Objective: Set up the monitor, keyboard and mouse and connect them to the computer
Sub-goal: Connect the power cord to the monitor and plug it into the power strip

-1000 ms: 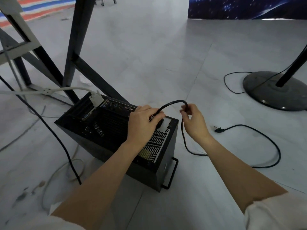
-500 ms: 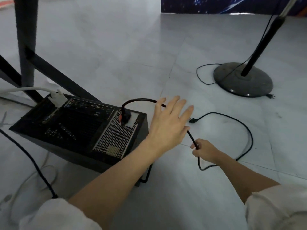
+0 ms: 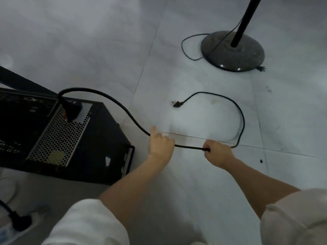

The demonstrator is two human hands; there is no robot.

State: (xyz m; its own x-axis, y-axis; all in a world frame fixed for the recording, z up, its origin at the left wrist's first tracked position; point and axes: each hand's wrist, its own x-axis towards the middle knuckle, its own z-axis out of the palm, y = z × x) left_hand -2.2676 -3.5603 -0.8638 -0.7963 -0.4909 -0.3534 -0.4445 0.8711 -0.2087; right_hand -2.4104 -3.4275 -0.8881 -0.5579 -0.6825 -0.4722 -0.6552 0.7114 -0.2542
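The black computer case (image 3: pixel 99 138) lies on its side on the grey floor, back panel facing up. A black power cable (image 3: pixel 127 112) is plugged into its power socket (image 3: pixel 70 110) and arcs off to the right. My left hand (image 3: pixel 161 144) grips the cable with the index finger sticking out. My right hand (image 3: pixel 216 152) grips the same cable a short way further along. Beyond it the cable loops round to its free wall plug (image 3: pixel 177 103), which lies on the floor. Monitor, keyboard and mouse are out of view.
A round black stand base (image 3: pixel 232 50) with a pole and a thin cord sits at the upper right. A white power strip (image 3: pixel 19 225) with a black plug in it lies at the lower left. A dark table leg (image 3: pixel 21 82) runs behind the case.
My left hand has dropped from above the case onto the cable and closed round it. My right hand has slid further along the cable. The view has turned right and down.
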